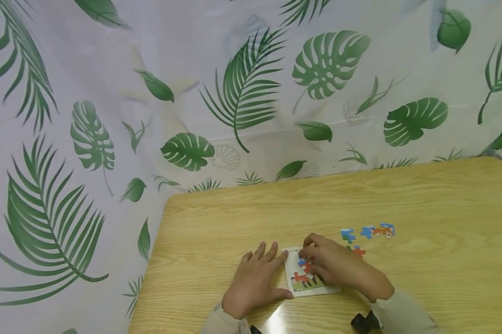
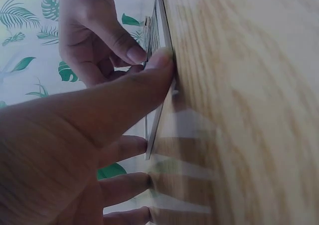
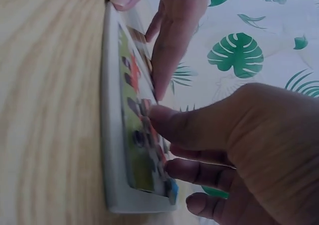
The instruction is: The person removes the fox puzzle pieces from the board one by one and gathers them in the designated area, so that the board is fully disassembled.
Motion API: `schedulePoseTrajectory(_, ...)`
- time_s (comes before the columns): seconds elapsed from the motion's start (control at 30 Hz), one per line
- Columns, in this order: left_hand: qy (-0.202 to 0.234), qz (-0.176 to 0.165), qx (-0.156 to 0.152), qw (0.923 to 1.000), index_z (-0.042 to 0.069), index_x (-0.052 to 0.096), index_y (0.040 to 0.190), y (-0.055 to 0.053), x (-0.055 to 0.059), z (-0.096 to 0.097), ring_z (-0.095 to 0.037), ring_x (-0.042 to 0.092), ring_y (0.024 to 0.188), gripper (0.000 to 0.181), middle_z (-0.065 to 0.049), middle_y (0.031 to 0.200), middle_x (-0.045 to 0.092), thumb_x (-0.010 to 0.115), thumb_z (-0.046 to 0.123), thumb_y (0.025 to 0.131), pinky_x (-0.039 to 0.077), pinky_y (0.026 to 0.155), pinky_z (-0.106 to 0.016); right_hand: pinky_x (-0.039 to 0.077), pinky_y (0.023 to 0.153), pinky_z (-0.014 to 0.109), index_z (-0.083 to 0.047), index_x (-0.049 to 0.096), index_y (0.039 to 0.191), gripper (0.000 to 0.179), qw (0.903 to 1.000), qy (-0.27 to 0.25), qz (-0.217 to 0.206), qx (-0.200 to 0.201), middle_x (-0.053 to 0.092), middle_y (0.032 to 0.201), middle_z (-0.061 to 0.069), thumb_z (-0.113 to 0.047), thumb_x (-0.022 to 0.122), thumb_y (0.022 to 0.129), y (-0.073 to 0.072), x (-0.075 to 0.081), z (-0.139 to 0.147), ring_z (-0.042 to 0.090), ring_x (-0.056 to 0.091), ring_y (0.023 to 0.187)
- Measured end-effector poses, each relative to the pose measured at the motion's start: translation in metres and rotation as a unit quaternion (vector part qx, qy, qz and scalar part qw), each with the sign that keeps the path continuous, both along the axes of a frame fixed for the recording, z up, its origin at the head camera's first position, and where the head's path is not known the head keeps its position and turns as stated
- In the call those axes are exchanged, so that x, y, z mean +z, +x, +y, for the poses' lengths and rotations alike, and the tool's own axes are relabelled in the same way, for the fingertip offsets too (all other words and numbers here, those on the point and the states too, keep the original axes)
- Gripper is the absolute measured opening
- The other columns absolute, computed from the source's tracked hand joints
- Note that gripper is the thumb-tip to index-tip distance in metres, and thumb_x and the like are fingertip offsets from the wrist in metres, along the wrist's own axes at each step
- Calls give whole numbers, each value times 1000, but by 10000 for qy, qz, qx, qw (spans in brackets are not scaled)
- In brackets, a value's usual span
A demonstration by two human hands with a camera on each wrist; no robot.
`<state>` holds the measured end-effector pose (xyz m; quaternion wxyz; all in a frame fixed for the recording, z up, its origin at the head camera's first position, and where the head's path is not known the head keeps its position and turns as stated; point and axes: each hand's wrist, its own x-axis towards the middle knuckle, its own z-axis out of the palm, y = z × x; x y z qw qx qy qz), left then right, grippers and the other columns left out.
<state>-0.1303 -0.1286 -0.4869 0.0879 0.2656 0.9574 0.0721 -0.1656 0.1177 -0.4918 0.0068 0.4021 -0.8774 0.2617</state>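
A small jigsaw board with a white frame [image 1: 314, 293] lies on the table, partly filled with red, blue and green picture pieces [image 1: 301, 277]. My left hand [image 1: 253, 280] lies along its left side, fingers spread. Its thumb [image 2: 160, 60] presses the near left corner and the index fingertip is at the far left corner. Over the right part of the board, my right hand [image 1: 338, 264] has its thumb and fingers bent down. In the right wrist view its thumb [image 3: 172, 122] and fingers pinch a jigsaw piece [image 3: 144, 107] at the picture surface, mostly hidden by the hand.
Loose jigsaw pieces lie right of the board: a blue and green one [image 1: 348, 235], a blue one [image 1: 366, 232] beside a fox-face part [image 1: 384, 230], and a red one [image 1: 358, 251] near the right hand. A leaf-printed curtain [image 1: 251, 116] hangs behind the wooden table [image 1: 217, 222].
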Motion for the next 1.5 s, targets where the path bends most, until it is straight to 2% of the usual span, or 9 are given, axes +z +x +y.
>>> schedulePoseTrajectory(0.3, 16, 15, 13, 10000, 22, 45, 159, -1, -1, 0, -37, 34, 150, 94, -11, 164, 37, 74, 68, 82, 38, 113, -60, 55, 69, 29, -11, 72, 107, 20, 9993, -154, -281, -191, 56, 109, 2, -10, 81, 89, 0, -5, -5, 12, 61, 84)
schedulePoseTrajectory(0.53, 19, 84, -20, 10000, 22, 46, 158, -1, -1, 1, -38, 35, 150, 94, -11, 163, 38, 75, 68, 81, 39, 112, -60, 52, 67, 25, -12, 64, 103, 23, 9977, -283, -600, -101, 54, 103, -3, -3, 80, 89, -1, -6, -9, 5, 53, 78)
schedulePoseTrajectory(0.77, -8, 42, -8, 10000, 22, 46, 158, -1, -1, 1, -38, 34, 150, 94, -11, 163, 37, 75, 68, 81, 39, 113, -60, 50, 68, 26, -5, 65, 112, 27, 9957, -249, -864, -205, 56, 104, 0, -4, 79, 89, -1, -6, -10, 5, 51, 79)
schedulePoseTrajectory(0.87, -16, 33, 5, 10000, 22, 45, 158, -1, -1, 1, -37, 34, 150, 94, -11, 163, 37, 75, 68, 81, 39, 113, -60, 50, 68, 25, -6, 63, 110, 29, 9949, -274, -949, -227, 54, 103, -1, -4, 81, 88, -1, -4, -11, 5, 50, 78)
schedulePoseTrajectory(1.07, -22, 37, -13, 10000, 22, 45, 158, -1, -1, 1, -38, 35, 150, 94, -11, 163, 37, 74, 68, 81, 39, 112, -60, 45, 61, 25, -11, 59, 107, 27, 9906, -440, -1282, -210, 53, 87, -7, -3, 78, 91, -2, -2, -10, 5, 48, 71)
schedulePoseTrajectory(1.17, -26, 31, -25, 10000, 22, 45, 158, -1, -1, 1, -37, 35, 150, 94, -11, 163, 37, 74, 68, 82, 39, 112, -60, 45, 58, 24, -11, 59, 106, 20, 9878, -578, -1433, -187, 55, 80, -8, 1, 70, 95, -2, -2, -9, 3, 48, 66)
schedulePoseTrajectory(1.3, -35, 9, -15, 10000, 23, 44, 159, -1, -1, 1, -37, 34, 150, 94, -10, 164, 37, 74, 68, 82, 39, 113, -60, 48, 58, 25, -8, 60, 109, 18, 9846, -926, -1479, -123, 58, 80, -6, 6, 63, 98, -4, -3, -6, 3, 50, 66)
schedulePoseTrajectory(1.5, -28, 3, 5, 10000, 23, 45, 158, -1, -1, 1, -37, 34, 150, 94, -10, 163, 37, 74, 68, 82, 39, 113, -60, 50, 60, 24, -4, 60, 109, 16, 9805, -1412, -1359, -158, 60, 83, -5, 5, 65, 97, -8, 0, 1, 3, 53, 69)
